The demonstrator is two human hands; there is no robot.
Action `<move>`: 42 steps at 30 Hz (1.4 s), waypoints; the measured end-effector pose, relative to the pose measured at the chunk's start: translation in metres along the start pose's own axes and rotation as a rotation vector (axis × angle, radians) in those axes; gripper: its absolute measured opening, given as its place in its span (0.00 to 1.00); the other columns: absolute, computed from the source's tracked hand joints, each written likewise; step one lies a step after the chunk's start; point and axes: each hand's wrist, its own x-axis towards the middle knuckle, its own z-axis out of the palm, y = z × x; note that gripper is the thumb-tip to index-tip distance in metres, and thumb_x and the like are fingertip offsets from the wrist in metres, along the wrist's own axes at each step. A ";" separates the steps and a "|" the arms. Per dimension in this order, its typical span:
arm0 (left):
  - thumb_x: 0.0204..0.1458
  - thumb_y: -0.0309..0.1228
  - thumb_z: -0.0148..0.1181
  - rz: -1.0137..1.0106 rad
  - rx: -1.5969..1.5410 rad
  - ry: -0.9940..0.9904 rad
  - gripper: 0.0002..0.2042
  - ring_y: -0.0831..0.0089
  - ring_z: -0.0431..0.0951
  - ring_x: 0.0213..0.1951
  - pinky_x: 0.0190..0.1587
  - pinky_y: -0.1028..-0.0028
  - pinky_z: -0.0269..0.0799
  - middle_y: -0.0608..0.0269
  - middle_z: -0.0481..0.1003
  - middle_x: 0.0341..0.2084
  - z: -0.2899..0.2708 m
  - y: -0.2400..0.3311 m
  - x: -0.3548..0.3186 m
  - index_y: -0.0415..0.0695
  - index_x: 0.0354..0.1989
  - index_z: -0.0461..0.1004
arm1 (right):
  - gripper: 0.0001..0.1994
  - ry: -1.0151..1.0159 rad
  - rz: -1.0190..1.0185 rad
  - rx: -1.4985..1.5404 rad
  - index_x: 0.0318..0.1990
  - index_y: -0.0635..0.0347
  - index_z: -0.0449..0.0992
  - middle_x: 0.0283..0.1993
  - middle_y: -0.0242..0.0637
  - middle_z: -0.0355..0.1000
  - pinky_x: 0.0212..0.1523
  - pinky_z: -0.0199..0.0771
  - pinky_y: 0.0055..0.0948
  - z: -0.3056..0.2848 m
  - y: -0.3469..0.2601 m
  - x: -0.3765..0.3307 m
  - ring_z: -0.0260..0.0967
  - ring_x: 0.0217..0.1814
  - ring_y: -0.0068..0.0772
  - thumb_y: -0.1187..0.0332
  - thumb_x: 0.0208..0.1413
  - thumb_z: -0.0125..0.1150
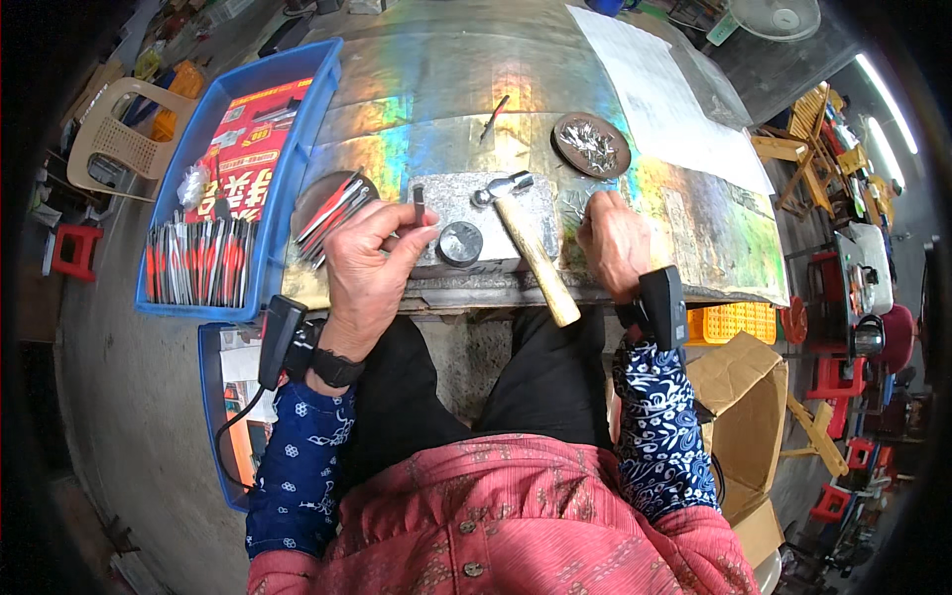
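At my far left, the blue bin (198,310) holds a packed row of slim pieces (198,263) in red, black and pale grey, standing on end; I take these for finished work, a good share done. Just right of it, a round dish (311,190) carries more of the same kind, lying slantwise in a loose heap, and I can't tell whether those are done or waiting.

My left hand (367,263) has thumb and forefinger together, seemingly clamped on a dark strip (418,201). The strip is at the left end of the grey block (456,186), narrow, flat-looking and nearly black, its upper end clear of the fingers. I judge this one to be partway through, its work not yet complete. A dark round disc (460,244) and a hammer (535,256) rest on the block, the hammer in neither hand. Beyond the block, one slim red-and-black tool (494,117) lies alone.

My right hand (620,243) has its fingertips down by loose metal bits (575,205); whether they grip one, I can't tell. Behind it, a brown dish (621,159) of shiny bits suggests plenty is left.
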 end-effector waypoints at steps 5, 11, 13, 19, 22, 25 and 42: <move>0.48 0.20 0.65 0.025 0.089 0.059 0.08 0.78 0.78 0.28 0.31 0.79 0.71 0.59 0.79 0.28 0.007 -0.002 -0.008 0.36 0.37 0.79 | 0.06 0.025 0.164 0.287 0.36 0.63 0.71 0.30 0.49 0.72 0.35 0.71 0.38 -0.025 -0.029 -0.007 0.72 0.32 0.48 0.75 0.49 0.58; 0.52 0.20 0.62 -0.057 -0.131 0.099 0.08 0.78 0.79 0.28 0.31 0.81 0.73 0.59 0.79 0.28 0.006 0.004 -0.013 0.33 0.41 0.77 | 0.05 0.103 0.175 0.588 0.34 0.64 0.71 0.27 0.47 0.69 0.32 0.70 0.36 -0.046 -0.065 -0.021 0.69 0.28 0.45 0.77 0.49 0.58; 0.54 0.20 0.60 -0.193 -0.430 0.057 0.08 0.79 0.79 0.29 0.32 0.82 0.74 0.60 0.79 0.28 0.003 0.009 -0.017 0.33 0.42 0.76 | 0.04 0.124 0.118 0.635 0.34 0.64 0.71 0.26 0.45 0.68 0.29 0.69 0.34 -0.051 -0.077 -0.027 0.68 0.25 0.41 0.78 0.49 0.57; 0.60 0.26 0.54 -0.414 -0.792 -0.061 0.11 0.71 0.81 0.32 0.35 0.75 0.81 0.54 0.78 0.34 -0.001 0.021 -0.029 0.34 0.48 0.71 | 0.07 0.041 0.047 0.883 0.36 0.63 0.72 0.28 0.39 0.68 0.30 0.68 0.27 -0.062 -0.111 -0.042 0.67 0.27 0.31 0.82 0.49 0.58; 0.60 0.26 0.54 -0.458 -0.908 -0.101 0.12 0.69 0.81 0.33 0.35 0.72 0.82 0.52 0.78 0.35 0.000 0.027 -0.038 0.34 0.50 0.69 | 0.08 0.016 0.010 0.880 0.37 0.64 0.73 0.30 0.41 0.69 0.32 0.70 0.29 -0.064 -0.121 -0.045 0.69 0.30 0.36 0.82 0.49 0.57; 0.60 0.25 0.53 -0.490 -0.986 -0.122 0.12 0.68 0.81 0.34 0.36 0.71 0.82 0.51 0.78 0.36 0.001 0.029 -0.042 0.35 0.51 0.69 | 0.09 0.045 -0.053 0.862 0.38 0.64 0.74 0.31 0.42 0.69 0.33 0.70 0.30 -0.064 -0.127 -0.046 0.70 0.31 0.40 0.83 0.48 0.57; 0.61 0.25 0.52 -0.489 -1.049 -0.120 0.12 0.67 0.82 0.35 0.36 0.69 0.82 0.51 0.78 0.36 0.000 0.034 -0.048 0.34 0.51 0.68 | 0.05 0.013 0.049 1.012 0.39 0.65 0.69 0.31 0.27 0.68 0.31 0.66 0.15 -0.056 -0.138 -0.054 0.63 0.30 0.12 0.81 0.56 0.55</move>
